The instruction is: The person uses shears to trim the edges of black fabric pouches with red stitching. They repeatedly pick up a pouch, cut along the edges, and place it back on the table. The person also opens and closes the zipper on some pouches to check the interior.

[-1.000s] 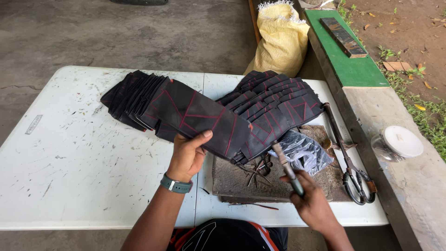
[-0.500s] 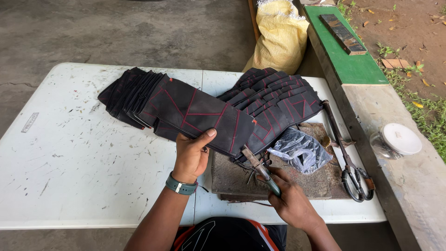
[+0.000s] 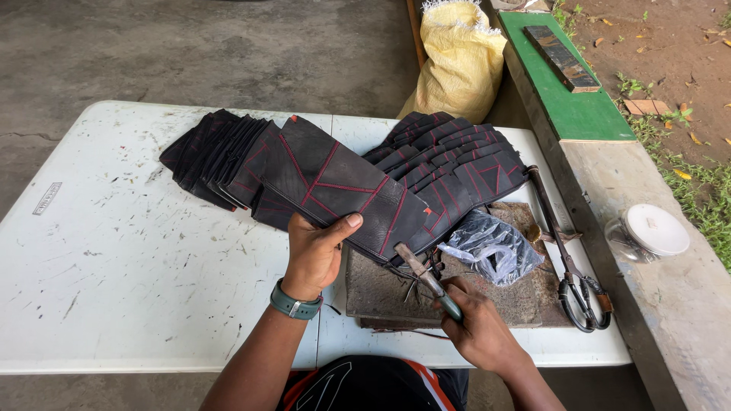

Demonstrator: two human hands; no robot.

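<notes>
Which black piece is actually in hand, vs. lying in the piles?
The top piece with red lines, angled across the middle: the left hand grips its lower edge. The left pile and right pile lie untouched.

Bare forearms; a green wristwatch (image 3: pixel 295 304) circles the left wrist.

Place: an outdoor, makeshift craft workshop.
Ground: bare concrete floor (image 3: pixel 228 53) on the far side, dirt and grass (image 3: pixel 685 99) at far right.
Bench: a scuffed white folding table (image 3: pixel 114 266), marked with cuts and stains.
Stock: fanned stacks of black rubber pieces with red lines (image 3: pixel 457 160), made in batches.
Tools: large shears (image 3: pixel 567 259) at right, a worn cutting board (image 3: pixel 381 289) near the middle.
Surroundings: a yellow sack (image 3: pixel 461 61) at the far edge, a low concrete wall (image 3: pixel 647 304) at right.
</notes>
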